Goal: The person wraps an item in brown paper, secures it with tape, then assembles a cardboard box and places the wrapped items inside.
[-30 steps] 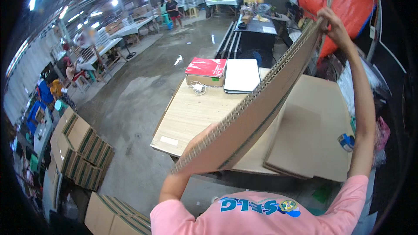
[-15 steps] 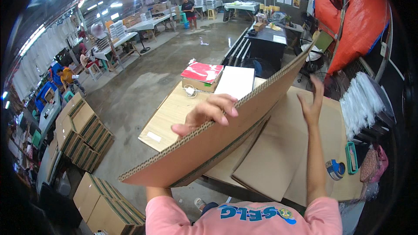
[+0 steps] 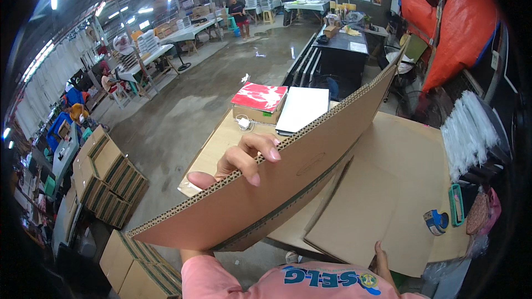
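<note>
A large flattened cardboard box (image 3: pixel 277 188) with a dark green stripe stands tilted on edge across the middle, running from lower left to upper right. My left hand (image 3: pixel 241 160) grips its upper edge, fingertips curled over the near face and the palm hidden behind it. Below it, more flat cardboard (image 3: pixel 360 205) lies on the table. At the near edge of that cardboard is my right hand (image 3: pixel 381 257), its thumb on top and its other fingers hidden underneath.
Beyond the raised board are a red-topped box (image 3: pixel 259 95), a white stack (image 3: pixel 303 108) and a white charger (image 3: pixel 243 122). To the right lie a blue tape roll (image 3: pixel 436 222), a green tray (image 3: pixel 456 205) and plastic sleeves (image 3: pixel 471 133). Bundled boxes (image 3: pixel 111 182) stand on the left.
My right hand has come down from beside the raised board to the near edge of the flat cardboard. The raised board's near end has shifted left and lower, with my left hand still on it.
</note>
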A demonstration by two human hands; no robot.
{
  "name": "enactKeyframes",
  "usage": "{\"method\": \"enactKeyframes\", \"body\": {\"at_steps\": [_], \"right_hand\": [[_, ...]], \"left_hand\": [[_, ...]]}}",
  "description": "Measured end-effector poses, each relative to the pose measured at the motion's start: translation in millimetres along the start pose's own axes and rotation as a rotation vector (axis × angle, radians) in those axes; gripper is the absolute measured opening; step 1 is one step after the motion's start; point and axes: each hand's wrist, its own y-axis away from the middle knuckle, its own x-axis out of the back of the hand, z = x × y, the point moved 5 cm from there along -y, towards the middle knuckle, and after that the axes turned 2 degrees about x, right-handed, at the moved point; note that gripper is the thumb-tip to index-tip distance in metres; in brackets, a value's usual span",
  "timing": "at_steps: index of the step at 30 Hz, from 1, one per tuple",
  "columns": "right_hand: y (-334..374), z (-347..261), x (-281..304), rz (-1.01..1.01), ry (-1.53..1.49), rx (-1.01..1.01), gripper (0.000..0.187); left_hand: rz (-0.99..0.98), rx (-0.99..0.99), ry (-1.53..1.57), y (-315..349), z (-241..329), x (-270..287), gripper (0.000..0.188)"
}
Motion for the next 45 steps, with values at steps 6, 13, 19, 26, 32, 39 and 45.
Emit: {"method": "enactKeyframes", "body": {"at_steps": [6, 13, 19, 26, 32, 39, 45], "right_hand": [[60.1, 3.6, -57.0, -0.043, -0.217, -0.159, 0.065], [66.2, 17.9, -62.8, -0.011, -0.28, -0.205, 0.061], [60.1, 15.6, -37.1, 0.011, -0.328, -0.147, 0.058], [50.6, -75.6, 25.7, 0.031, -0.311, 0.074, 0.055], [43.8, -122.7, 146.9, -0.019, -0.291, 0.066, 0.059], [36.4, -75.1, 252.1, -0.146, 0.504, -0.128, 0.054], [49.4, -201.7, 216.9, -0.118, 1.256, 0.326, 0.054]], "left_hand": [[0.123, 0.04, 0.158, -2.4, 0.7, 25.2, 0.067], [0.175, -0.017, 0.196, -2.8, 1.1, 33.6, 0.074], [0.037, -0.054, 0.177, -7.2, -3.8, 22.1, 0.078], [0.084, -0.012, 0.132, -9.5, -16.6, -36.9, 0.079], [0.022, -0.04, 0.084, -18.3, -33.8, -103.2, 0.076], [0.031, -0.015, 0.156, -35.5, -55.3, -157.0, 0.07], [0.139, -0.048, 0.182, -33.0, -39.7, -163.7, 0.065]]}}
